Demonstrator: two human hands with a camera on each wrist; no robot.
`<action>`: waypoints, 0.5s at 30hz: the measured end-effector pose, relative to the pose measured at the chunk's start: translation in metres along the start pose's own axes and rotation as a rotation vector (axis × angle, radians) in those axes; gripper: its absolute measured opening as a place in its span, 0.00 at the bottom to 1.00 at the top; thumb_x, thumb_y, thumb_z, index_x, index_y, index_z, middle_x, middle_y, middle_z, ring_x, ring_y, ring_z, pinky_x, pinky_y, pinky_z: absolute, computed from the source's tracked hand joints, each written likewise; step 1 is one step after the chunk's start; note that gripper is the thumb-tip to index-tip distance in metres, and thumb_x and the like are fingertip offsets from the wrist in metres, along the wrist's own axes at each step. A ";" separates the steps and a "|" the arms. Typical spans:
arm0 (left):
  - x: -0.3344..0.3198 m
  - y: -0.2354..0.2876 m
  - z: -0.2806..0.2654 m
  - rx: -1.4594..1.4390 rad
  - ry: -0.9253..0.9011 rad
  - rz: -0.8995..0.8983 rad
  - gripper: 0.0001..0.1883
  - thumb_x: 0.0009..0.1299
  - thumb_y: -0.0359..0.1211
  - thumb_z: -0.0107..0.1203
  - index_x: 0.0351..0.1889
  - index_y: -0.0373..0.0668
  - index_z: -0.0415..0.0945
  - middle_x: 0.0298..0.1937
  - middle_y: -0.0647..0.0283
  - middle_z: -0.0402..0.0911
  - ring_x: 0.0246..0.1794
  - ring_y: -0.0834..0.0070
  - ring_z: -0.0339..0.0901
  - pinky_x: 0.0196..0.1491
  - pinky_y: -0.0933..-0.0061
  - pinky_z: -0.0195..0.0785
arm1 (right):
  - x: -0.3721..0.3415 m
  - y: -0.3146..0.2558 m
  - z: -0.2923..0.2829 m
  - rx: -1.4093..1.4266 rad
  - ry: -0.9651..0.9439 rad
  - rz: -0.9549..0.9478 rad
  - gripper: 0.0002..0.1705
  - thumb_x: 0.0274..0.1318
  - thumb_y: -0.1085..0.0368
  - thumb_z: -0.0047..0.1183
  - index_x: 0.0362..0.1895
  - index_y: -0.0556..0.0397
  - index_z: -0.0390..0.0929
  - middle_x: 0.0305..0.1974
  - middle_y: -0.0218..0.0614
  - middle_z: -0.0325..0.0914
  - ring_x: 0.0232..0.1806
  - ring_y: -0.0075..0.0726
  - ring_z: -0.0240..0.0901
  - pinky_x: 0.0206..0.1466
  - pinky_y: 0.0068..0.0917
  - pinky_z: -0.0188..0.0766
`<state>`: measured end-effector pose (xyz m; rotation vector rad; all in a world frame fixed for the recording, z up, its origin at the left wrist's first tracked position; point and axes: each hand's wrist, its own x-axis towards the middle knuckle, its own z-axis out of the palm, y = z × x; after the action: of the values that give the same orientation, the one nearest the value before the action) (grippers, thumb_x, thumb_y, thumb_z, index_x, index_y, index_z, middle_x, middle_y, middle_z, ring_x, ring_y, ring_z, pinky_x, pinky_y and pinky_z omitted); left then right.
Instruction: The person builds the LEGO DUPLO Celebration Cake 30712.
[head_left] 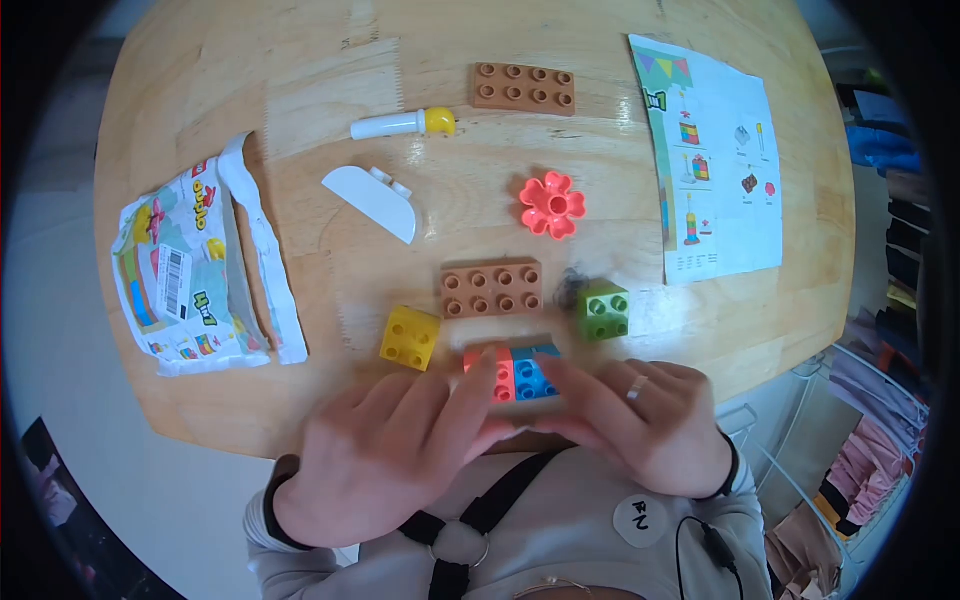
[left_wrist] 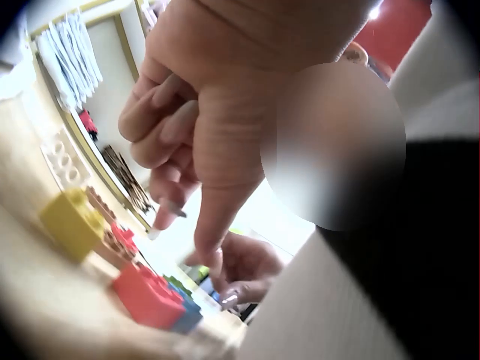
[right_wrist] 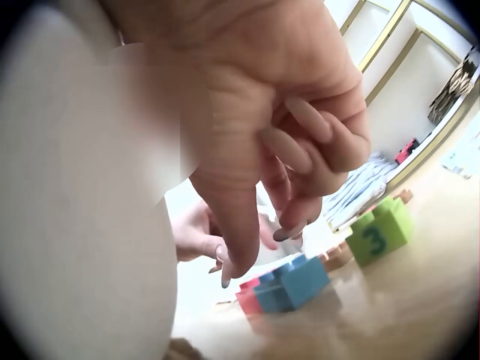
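The step in hand looks like lining up two bricks: the red brick lies below the fingertips of the left hand, and the blue brick against it, below those of the right hand. Both hands have loosely bent fingers, and neither seems to grip anything (the wrist views show fingertips apart from the bricks). Whether the pair is fastened, I cannot tell. Just beyond the fingertips lies a brown brick, with a yellow brick past the left fingers and a green brick past the right. The next move probably calls for an even inward nudge from both sides, keeping the edges flush.
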<state>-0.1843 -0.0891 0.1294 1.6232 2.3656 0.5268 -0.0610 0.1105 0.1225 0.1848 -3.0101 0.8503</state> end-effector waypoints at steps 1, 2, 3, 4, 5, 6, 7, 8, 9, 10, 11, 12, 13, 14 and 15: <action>0.001 0.003 0.005 0.006 0.009 0.002 0.21 0.63 0.38 0.60 0.50 0.37 0.76 0.23 0.68 0.67 0.18 0.76 0.69 0.22 0.74 0.65 | -0.001 -0.001 0.002 -0.007 0.006 -0.006 0.25 0.48 0.60 0.62 0.52 0.53 0.78 0.30 0.24 0.73 0.23 0.22 0.71 0.21 0.21 0.66; 0.001 0.004 0.011 0.091 -0.104 0.027 0.23 0.61 0.39 0.63 0.52 0.39 0.75 0.26 0.68 0.71 0.20 0.75 0.72 0.21 0.73 0.65 | -0.002 -0.001 0.002 -0.081 -0.099 -0.047 0.25 0.47 0.62 0.60 0.53 0.53 0.77 0.30 0.25 0.73 0.24 0.22 0.72 0.21 0.21 0.67; 0.001 0.006 0.013 0.176 -0.218 0.050 0.25 0.60 0.40 0.66 0.53 0.40 0.75 0.29 0.68 0.75 0.22 0.75 0.75 0.20 0.72 0.65 | -0.004 -0.003 0.003 -0.154 -0.203 -0.085 0.26 0.47 0.65 0.59 0.54 0.54 0.77 0.31 0.26 0.73 0.25 0.22 0.73 0.21 0.21 0.68; 0.002 0.009 0.009 0.178 -0.290 0.044 0.25 0.63 0.36 0.61 0.58 0.41 0.73 0.36 0.67 0.75 0.27 0.75 0.77 0.22 0.72 0.67 | -0.006 -0.005 0.004 -0.148 -0.210 -0.058 0.27 0.46 0.68 0.55 0.56 0.51 0.76 0.32 0.27 0.73 0.25 0.22 0.73 0.20 0.22 0.70; 0.003 0.009 0.006 0.187 -0.283 0.047 0.25 0.63 0.36 0.61 0.58 0.41 0.73 0.36 0.67 0.75 0.27 0.75 0.77 0.22 0.72 0.67 | -0.008 -0.005 0.002 -0.155 -0.200 -0.060 0.27 0.46 0.68 0.55 0.56 0.51 0.76 0.32 0.27 0.73 0.25 0.22 0.73 0.20 0.22 0.70; 0.004 0.009 0.003 0.178 -0.297 0.070 0.25 0.62 0.34 0.60 0.59 0.41 0.73 0.38 0.66 0.74 0.30 0.75 0.77 0.24 0.72 0.68 | -0.010 -0.004 0.000 -0.151 -0.216 -0.051 0.27 0.46 0.69 0.55 0.56 0.49 0.76 0.35 0.30 0.73 0.28 0.24 0.75 0.22 0.22 0.72; 0.004 0.008 0.000 0.168 -0.312 0.093 0.26 0.61 0.32 0.60 0.59 0.41 0.73 0.40 0.65 0.73 0.32 0.75 0.77 0.26 0.73 0.70 | -0.013 -0.003 -0.003 -0.147 -0.232 -0.040 0.27 0.47 0.69 0.54 0.57 0.48 0.76 0.38 0.33 0.74 0.31 0.27 0.76 0.25 0.23 0.74; 0.003 0.008 -0.003 0.176 -0.307 0.100 0.26 0.61 0.32 0.60 0.59 0.41 0.73 0.40 0.65 0.73 0.32 0.75 0.77 0.26 0.73 0.70 | -0.015 -0.002 -0.005 -0.153 -0.223 -0.038 0.27 0.47 0.69 0.54 0.57 0.48 0.76 0.38 0.33 0.74 0.31 0.27 0.76 0.25 0.23 0.74; 0.002 0.007 -0.005 0.147 -0.293 0.108 0.26 0.60 0.30 0.59 0.60 0.41 0.73 0.44 0.64 0.73 0.35 0.74 0.77 0.29 0.73 0.72 | -0.017 -0.001 -0.006 -0.078 -0.213 -0.018 0.27 0.47 0.70 0.54 0.56 0.46 0.76 0.41 0.36 0.73 0.36 0.31 0.77 0.28 0.24 0.76; 0.001 0.007 -0.007 0.116 -0.280 0.117 0.27 0.59 0.29 0.58 0.60 0.42 0.73 0.48 0.63 0.73 0.39 0.74 0.78 0.32 0.73 0.74 | -0.019 -0.001 -0.007 -0.002 -0.204 0.002 0.27 0.47 0.71 0.54 0.56 0.45 0.76 0.45 0.39 0.73 0.40 0.34 0.78 0.32 0.25 0.78; -0.001 0.008 -0.009 0.120 -0.277 0.123 0.27 0.59 0.29 0.58 0.60 0.42 0.73 0.48 0.63 0.73 0.39 0.74 0.78 0.32 0.73 0.74 | -0.021 -0.001 -0.008 -0.008 -0.198 0.004 0.27 0.47 0.71 0.54 0.56 0.45 0.76 0.45 0.39 0.73 0.40 0.34 0.78 0.32 0.25 0.78; -0.003 0.009 -0.011 0.127 -0.249 0.122 0.26 0.60 0.29 0.58 0.60 0.41 0.72 0.49 0.63 0.73 0.41 0.72 0.78 0.35 0.72 0.75 | -0.023 -0.002 -0.009 0.026 -0.163 0.024 0.26 0.48 0.70 0.55 0.56 0.46 0.76 0.48 0.41 0.72 0.44 0.37 0.77 0.34 0.26 0.79; -0.005 0.010 -0.012 0.133 -0.222 0.119 0.25 0.61 0.29 0.59 0.59 0.41 0.72 0.51 0.62 0.73 0.43 0.70 0.78 0.38 0.71 0.77 | -0.024 -0.003 -0.009 0.061 -0.130 0.042 0.25 0.49 0.69 0.56 0.56 0.47 0.75 0.50 0.43 0.71 0.47 0.40 0.77 0.37 0.28 0.79; -0.008 0.011 -0.010 0.135 -0.218 0.121 0.25 0.61 0.29 0.59 0.59 0.41 0.72 0.51 0.62 0.73 0.43 0.70 0.78 0.38 0.71 0.77 | -0.026 -0.005 -0.009 0.057 -0.127 0.041 0.25 0.49 0.69 0.56 0.56 0.47 0.75 0.50 0.43 0.71 0.47 0.40 0.77 0.37 0.28 0.79; -0.011 0.011 -0.006 0.108 -0.163 0.113 0.26 0.60 0.27 0.57 0.59 0.38 0.71 0.50 0.61 0.71 0.42 0.71 0.77 0.37 0.74 0.76 | -0.026 -0.009 -0.007 0.067 -0.084 0.071 0.24 0.50 0.68 0.57 0.55 0.50 0.75 0.51 0.43 0.71 0.47 0.41 0.77 0.37 0.29 0.79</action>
<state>-0.1733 -0.0970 0.1394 1.7813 2.2295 0.2784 -0.0341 0.1098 0.1323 0.1182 -3.0846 0.9740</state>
